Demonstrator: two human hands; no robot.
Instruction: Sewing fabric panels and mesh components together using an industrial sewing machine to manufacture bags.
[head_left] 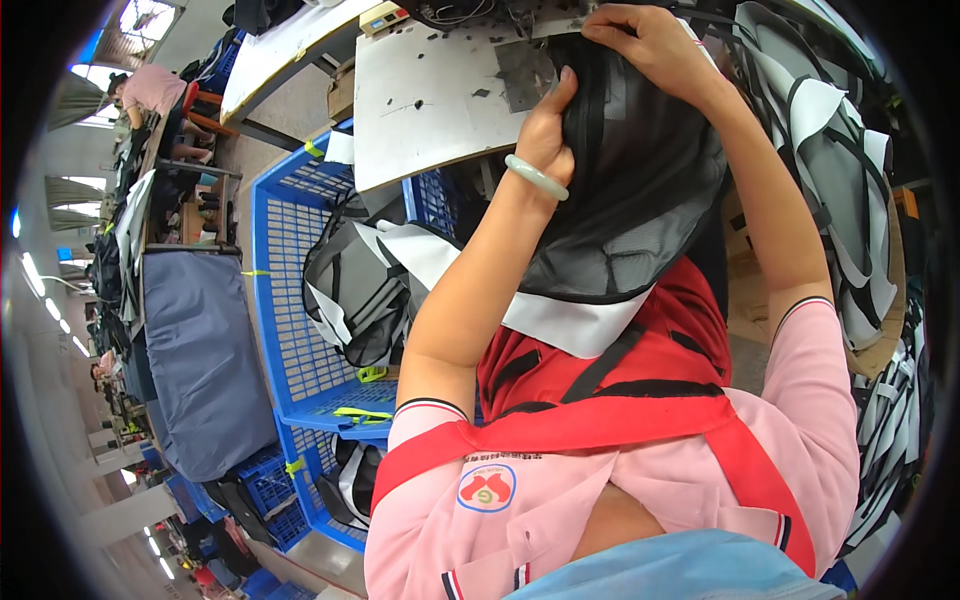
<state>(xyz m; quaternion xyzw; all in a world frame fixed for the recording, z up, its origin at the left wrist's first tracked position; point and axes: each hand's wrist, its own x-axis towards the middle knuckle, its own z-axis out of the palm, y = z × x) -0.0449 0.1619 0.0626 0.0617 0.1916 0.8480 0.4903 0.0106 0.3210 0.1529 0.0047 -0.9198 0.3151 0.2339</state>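
A black mesh piece with dark binding along its edge drapes from the white worktable down over my lap. A white panel forms its lower end, lying on my red apron. At the mesh's left edge, my left hand is closed on it, thumb on top and the other fingers mostly hidden. My right hand is farther up at the table, its thumb and forefinger pinched at the mesh's upper edge. Beside the hands a grey metal plate is set in the tabletop.
To my left stands a blue plastic crate with grey, white and black sewn pieces. More grey and white pieces hang at my right. A blue-grey cloth cover lies farther left, and another person works beyond.
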